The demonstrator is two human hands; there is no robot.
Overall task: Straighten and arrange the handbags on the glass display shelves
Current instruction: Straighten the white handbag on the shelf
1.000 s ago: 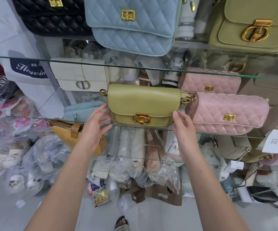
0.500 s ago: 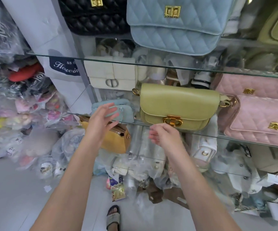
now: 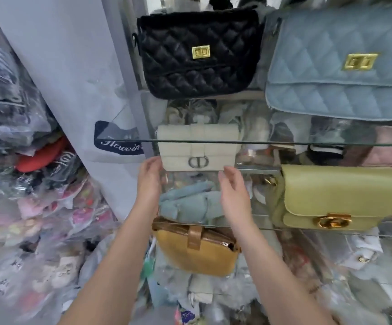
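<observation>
Shifted leftward since the earlier frames are the left hand (image 3: 149,177) and the right hand (image 3: 233,188), which have been taken off the olive-green handbag (image 3: 335,195) and raised to the cream handbag (image 3: 198,146).

Glass shelves (image 3: 307,143) are shown in tiers, with a grey panel (image 3: 73,78) at their left and a heap of plastic-wrapped goods (image 3: 26,184) beyond it. On the top tier, a blue quilted handbag (image 3: 338,66) is set to the right of a black quilted handbag (image 3: 197,52); each is fitted with a gold clasp. The olive-green handbag is stood on a lower tier at the right, facing front, its gold clasp low on the flap. A mustard handbag (image 3: 195,252) is seen below, at the left end. The cream handbag is placed on the middle tier, at the left end beside the panel, upright and facing front, and is crossed by the edge of the shelf above. A soft pale-blue bag (image 3: 188,202) is lodged between the cream and mustard handbags.

The left hand is held at the lower left corner of the cream handbag and the right hand at its lower right corner. On both hands the fingers are extended and kept close together, nothing being clasped; whether the fingertips are in contact with the handbag cannot be told.
</observation>
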